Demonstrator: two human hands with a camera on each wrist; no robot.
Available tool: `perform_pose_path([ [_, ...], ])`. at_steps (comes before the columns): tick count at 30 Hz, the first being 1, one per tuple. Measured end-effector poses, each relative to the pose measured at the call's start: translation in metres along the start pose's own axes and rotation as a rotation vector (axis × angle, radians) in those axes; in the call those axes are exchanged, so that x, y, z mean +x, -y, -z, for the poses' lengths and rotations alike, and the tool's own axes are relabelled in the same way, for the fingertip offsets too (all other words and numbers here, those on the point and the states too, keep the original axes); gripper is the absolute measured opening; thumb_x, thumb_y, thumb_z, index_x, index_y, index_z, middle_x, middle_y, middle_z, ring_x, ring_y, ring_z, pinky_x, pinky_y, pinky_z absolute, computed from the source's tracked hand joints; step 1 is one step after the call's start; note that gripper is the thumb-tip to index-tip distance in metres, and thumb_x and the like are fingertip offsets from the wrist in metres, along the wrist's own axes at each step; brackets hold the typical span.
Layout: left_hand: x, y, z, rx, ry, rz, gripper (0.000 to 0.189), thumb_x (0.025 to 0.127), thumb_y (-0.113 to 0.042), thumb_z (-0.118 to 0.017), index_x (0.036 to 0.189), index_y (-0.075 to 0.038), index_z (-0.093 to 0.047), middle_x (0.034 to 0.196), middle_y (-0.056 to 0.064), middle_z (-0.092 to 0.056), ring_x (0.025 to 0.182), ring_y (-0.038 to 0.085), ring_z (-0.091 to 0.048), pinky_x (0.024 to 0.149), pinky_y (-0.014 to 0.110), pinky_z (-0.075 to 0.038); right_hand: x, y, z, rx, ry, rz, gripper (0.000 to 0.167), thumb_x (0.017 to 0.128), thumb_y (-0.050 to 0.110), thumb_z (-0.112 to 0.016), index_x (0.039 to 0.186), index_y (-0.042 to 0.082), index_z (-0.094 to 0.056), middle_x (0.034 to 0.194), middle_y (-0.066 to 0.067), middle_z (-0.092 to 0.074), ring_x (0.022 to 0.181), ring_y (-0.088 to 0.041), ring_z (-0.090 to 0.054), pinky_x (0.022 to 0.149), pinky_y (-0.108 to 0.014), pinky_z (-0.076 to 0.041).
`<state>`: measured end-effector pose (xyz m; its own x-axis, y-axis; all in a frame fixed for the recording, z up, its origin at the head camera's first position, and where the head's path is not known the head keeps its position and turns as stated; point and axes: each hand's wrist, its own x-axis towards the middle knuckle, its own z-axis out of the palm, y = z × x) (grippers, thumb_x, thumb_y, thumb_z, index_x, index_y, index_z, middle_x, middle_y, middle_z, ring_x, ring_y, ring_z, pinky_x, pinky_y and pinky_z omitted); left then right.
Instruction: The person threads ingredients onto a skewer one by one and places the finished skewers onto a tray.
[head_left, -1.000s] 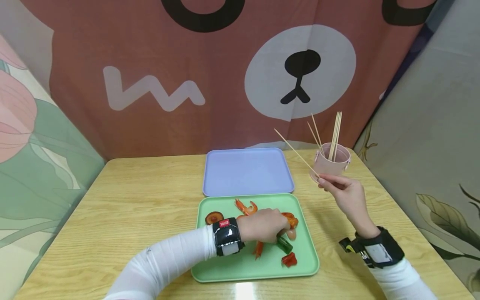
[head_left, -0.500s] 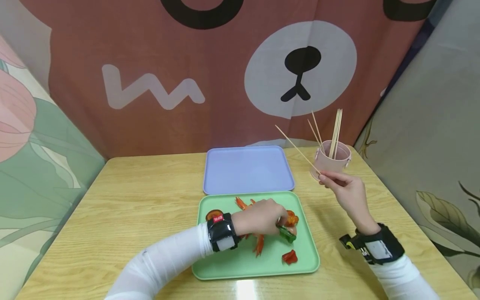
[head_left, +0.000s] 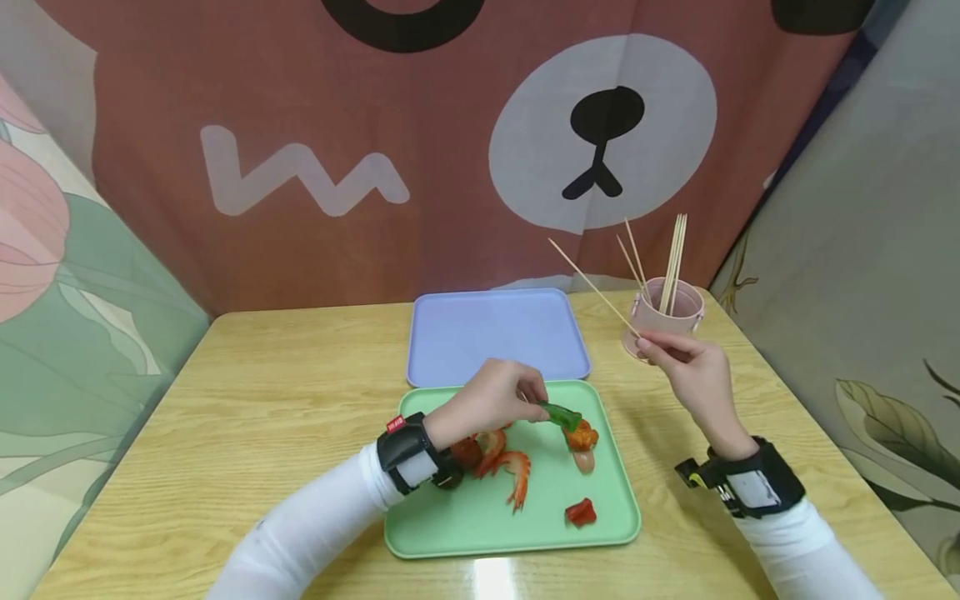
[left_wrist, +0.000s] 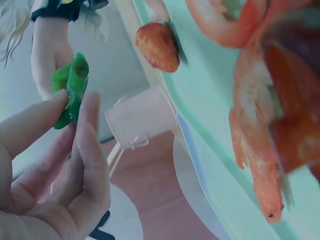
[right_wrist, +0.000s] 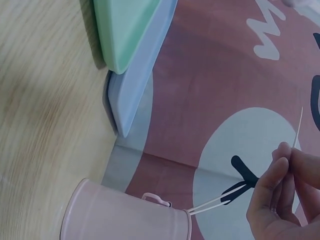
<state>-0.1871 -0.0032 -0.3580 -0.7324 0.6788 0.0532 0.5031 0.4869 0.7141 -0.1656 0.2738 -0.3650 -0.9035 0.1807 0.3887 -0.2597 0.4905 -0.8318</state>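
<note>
My left hand (head_left: 498,392) pinches a piece of green pepper (head_left: 561,416) between thumb and fingers, raised over the green tray (head_left: 480,533). The left wrist view shows the green pepper (left_wrist: 72,90) at the fingertips. In my right hand (head_left: 693,375), thumb and fingers pinch a thin wooden skewer (head_left: 592,285) near one end; it slants up to the left. On the tray lie shrimp (head_left: 516,475), an orange-brown chunk (head_left: 581,436) beside a pink sausage-like piece (head_left: 583,461), and a red piece (head_left: 581,512). Round brown pieces are partly hidden behind the left wrist.
A blue-purple tray (head_left: 498,333) sits behind the green one. At the back right stands a pink bucket (head_left: 660,329) holding several upright skewers (head_left: 674,262). A printed cloth (head_left: 315,258) hangs along the back of the wooden table (head_left: 285,392).
My left hand has lifted the green pepper off the tray, moving it up and toward the back. The right hand keeps its grip on the skewer, nearly still.
</note>
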Motion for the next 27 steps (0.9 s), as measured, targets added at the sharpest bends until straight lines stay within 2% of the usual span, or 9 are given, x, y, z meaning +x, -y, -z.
perform_pose_path([
  [5,-0.006,0.008,0.012,-0.090,-0.112,0.032,0.009,0.078,-0.020,-0.078,0.082,-0.020,-0.070,0.077,-0.008,-0.068,0.070,0.011,-0.065,0.062,0.024,-0.053,0.003,0.001,-0.004,0.004,0.009,0.006,0.025,0.087,0.009,-0.068,0.107,-0.006,-0.069,0.081,0.023,-0.066,0.071,0.005,-0.065,0.064,-0.013,-0.053],
  [7,-0.008,0.011,0.015,-0.161,-0.133,0.042,0.009,0.078,-0.020,-0.078,0.082,-0.019,-0.070,0.078,-0.006,-0.068,0.068,0.013,-0.067,0.062,0.030,-0.055,0.004,-0.007,-0.005,0.005,0.012,0.007,0.025,0.087,0.011,-0.068,0.108,-0.005,-0.069,0.082,0.023,-0.066,0.072,0.005,-0.065,0.065,-0.012,-0.053],
  [11,-0.011,0.019,0.020,-0.261,-0.169,0.049,0.010,0.079,-0.020,-0.078,0.086,-0.018,-0.071,0.080,-0.002,-0.068,0.067,0.017,-0.069,0.062,0.037,-0.057,0.004,-0.007,-0.008,0.020,0.016,0.014,0.025,0.087,0.011,-0.068,0.108,-0.004,-0.069,0.084,0.021,-0.068,0.073,0.005,-0.065,0.066,-0.012,-0.053],
  [15,-0.014,0.022,0.024,-0.284,-0.225,0.054,0.015,0.079,-0.021,-0.078,0.092,-0.018,-0.073,0.081,0.000,-0.069,0.070,0.013,-0.068,0.063,0.031,-0.056,0.003,-0.005,-0.010,0.038,0.020,0.018,0.026,0.087,0.011,-0.068,0.108,-0.004,-0.069,0.085,0.020,-0.069,0.074,0.005,-0.065,0.067,-0.012,-0.053],
  [17,-0.016,0.023,0.026,-0.339,-0.244,0.067,0.017,0.079,-0.019,-0.078,0.095,-0.016,-0.073,0.083,0.003,-0.070,0.070,0.017,-0.069,0.063,0.030,-0.057,0.003,-0.004,-0.011,0.038,0.022,0.020,0.026,0.087,0.011,-0.068,0.108,-0.003,-0.069,0.084,0.020,-0.069,0.074,0.005,-0.066,0.067,-0.011,-0.053],
  [22,-0.018,0.026,0.030,-0.582,-0.308,0.095,0.020,0.080,-0.006,-0.074,0.099,-0.004,-0.071,0.092,0.013,-0.070,0.075,0.024,-0.071,0.069,0.035,-0.059,0.004,-0.005,-0.013,0.036,0.022,0.032,0.024,0.087,0.010,-0.068,0.107,-0.004,-0.070,0.082,0.018,-0.069,0.072,0.004,-0.065,0.065,-0.011,-0.053],
  [27,-0.022,0.028,0.036,-0.773,-0.399,0.102,0.021,0.082,0.005,-0.066,0.103,0.006,-0.068,0.093,0.014,-0.069,0.078,0.021,-0.070,0.078,0.038,-0.058,0.004,-0.003,-0.014,0.023,0.029,0.041,0.023,0.087,0.010,-0.068,0.106,-0.003,-0.070,0.079,0.019,-0.068,0.071,0.003,-0.065,0.064,-0.011,-0.052],
])
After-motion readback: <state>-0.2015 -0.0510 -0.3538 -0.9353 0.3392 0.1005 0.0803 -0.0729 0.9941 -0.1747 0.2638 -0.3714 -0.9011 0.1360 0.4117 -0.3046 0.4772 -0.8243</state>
